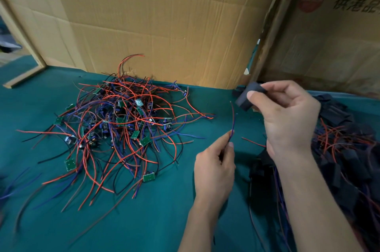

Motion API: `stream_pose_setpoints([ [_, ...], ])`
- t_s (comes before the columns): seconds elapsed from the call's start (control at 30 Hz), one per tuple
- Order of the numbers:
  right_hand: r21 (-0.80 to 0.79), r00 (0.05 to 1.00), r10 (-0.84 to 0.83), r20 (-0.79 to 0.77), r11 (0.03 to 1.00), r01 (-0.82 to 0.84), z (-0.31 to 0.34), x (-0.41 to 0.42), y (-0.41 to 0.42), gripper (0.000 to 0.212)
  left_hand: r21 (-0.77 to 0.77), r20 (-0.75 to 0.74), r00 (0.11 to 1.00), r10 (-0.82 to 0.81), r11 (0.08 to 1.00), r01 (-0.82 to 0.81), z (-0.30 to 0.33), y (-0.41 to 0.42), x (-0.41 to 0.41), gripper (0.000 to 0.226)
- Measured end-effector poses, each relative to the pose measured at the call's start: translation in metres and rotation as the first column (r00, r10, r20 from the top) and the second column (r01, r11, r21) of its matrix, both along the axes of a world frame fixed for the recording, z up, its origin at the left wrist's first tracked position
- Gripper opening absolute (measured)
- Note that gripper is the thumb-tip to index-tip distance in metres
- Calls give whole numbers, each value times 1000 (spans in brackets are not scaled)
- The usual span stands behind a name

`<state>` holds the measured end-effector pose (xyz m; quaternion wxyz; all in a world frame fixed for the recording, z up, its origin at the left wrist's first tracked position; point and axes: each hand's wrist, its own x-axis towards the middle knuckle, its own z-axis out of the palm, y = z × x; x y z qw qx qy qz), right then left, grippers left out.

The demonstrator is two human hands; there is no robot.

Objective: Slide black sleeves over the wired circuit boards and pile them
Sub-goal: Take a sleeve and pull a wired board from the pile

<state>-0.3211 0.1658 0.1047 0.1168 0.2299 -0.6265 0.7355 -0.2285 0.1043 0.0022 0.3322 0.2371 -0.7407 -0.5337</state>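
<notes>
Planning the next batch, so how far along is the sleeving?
Done: a pile of black-sleeved boards with red wires lies at right. In hand: the right hand pinches a black sleeve; the left hand pinches red and blue wires. Left: a large tangle of bare green circuit boards.

The worktop (51, 108) is teal-green. At nine o'clock, the tangled wires (123, 128) are red, blue and black, with green circuit boards (148, 177). Black sleeves (349, 169) lie at three o'clock; brown cardboard (164, 25) stands at twelve.

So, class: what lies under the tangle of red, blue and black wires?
Under the wire tangle show small green circuit boards and the teal table cover. The tangle's middle is too dense to see what lies beneath.
</notes>
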Motion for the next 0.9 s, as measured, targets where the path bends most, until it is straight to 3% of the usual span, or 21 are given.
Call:
stream_pose_setpoints([
  [0.2, -29, 979, 59, -197, 997, -66, 29, 7, 17, 26, 3, 19, 998, 61, 998, -61, 2, 1, 0, 30],
  [0.37, 170, 936, 201, -289, 973, -157, 28, 14, 17, 22, 4, 15, 998, 67, 998, -67, 5, 2, 1, 30],
  [0.53, 345, 931, 155, -329, 938, -35, 10, 17, 4, 14, 34, -1, 998, 67, 997, -67, 5, 1, 1, 27],
  [0.73, 244, 958, 29, -286, 969, 43, 2, 10, 0, 11, 21, -15, 998, 65, 998, -65, 4, 2, 1, 26],
  [0.9, 189, 975, 86, -205, 981, -47, 3, 7, 2, 14, 8, -27, 998, 54, 998, -54, 1, 4, 1, 26],
])
